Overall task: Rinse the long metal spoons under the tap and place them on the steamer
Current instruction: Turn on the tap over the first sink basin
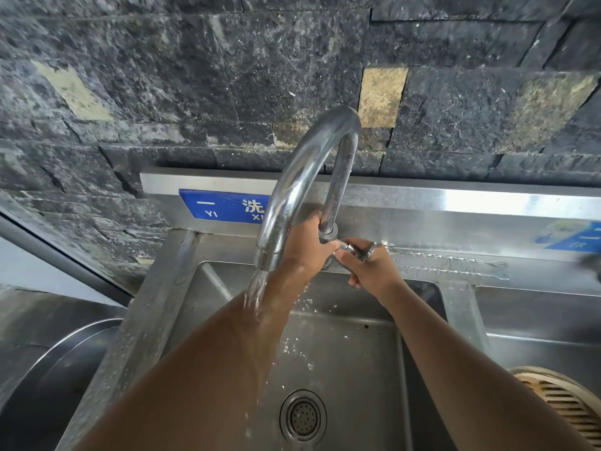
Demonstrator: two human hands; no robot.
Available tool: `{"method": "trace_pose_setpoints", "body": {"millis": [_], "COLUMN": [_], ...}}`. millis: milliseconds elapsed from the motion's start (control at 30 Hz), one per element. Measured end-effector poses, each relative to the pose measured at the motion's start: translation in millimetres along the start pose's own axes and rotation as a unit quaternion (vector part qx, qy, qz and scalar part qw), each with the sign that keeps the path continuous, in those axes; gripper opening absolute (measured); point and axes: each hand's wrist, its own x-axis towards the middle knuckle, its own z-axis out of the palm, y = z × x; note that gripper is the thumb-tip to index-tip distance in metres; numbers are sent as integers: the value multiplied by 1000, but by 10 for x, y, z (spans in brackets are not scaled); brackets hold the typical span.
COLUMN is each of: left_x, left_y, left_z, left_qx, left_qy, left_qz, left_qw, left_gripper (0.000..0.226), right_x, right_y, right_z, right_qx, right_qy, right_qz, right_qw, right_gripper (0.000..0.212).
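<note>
A curved chrome tap rises over the steel sink, and water pours from its spout onto my left forearm. My left hand is wrapped around the tap's upright pipe near its base. My right hand is closed on the tap's small lever handle. Two long metal utensils with twisted handles lie on the wet ledge behind the sink, to the right of my right hand; their bowls are hidden. Part of a round bamboo steamer shows at the lower right.
A round drain strainer sits in the basin floor. A large round metal vessel stands left of the sink. A second basin lies to the right. A dark stone wall and a blue sign are behind the tap.
</note>
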Motion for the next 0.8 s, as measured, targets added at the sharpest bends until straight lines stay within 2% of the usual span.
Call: {"method": "trace_pose_setpoints", "body": {"millis": [133, 300, 433, 533, 667, 800], "left_x": [-11, -132, -371, -557, -793, -898], "left_y": [1, -50, -134, -121, -39, 148], "left_z": [-2, 37, 115, 218, 401, 611], "left_qx": [4, -6, -16, -28, 72, 93], "left_qy": [0, -8, -10, -26, -57, -100], "left_qz": [-5, -34, -64, -98, -103, -60], "left_qw": [1000, 999, 998, 994, 990, 989], "left_gripper": [36, 46, 50, 53, 57, 60], "right_x": [-1, -39, -127, -241, -369, -432], "right_y": [4, -44, -62, -19, 126, 300], "right_z": [-6, 0, -20, -107, -336, -674], "right_qx": [6, 43, 85, 66, 41, -3], "right_qy": [-7, -9, -11, -21, -4, 26], "right_qz": [20, 49, 87, 98, 119, 124], "right_qw": [1000, 998, 992, 993, 992, 992], "right_gripper": [14, 26, 20, 32, 58, 37]}}
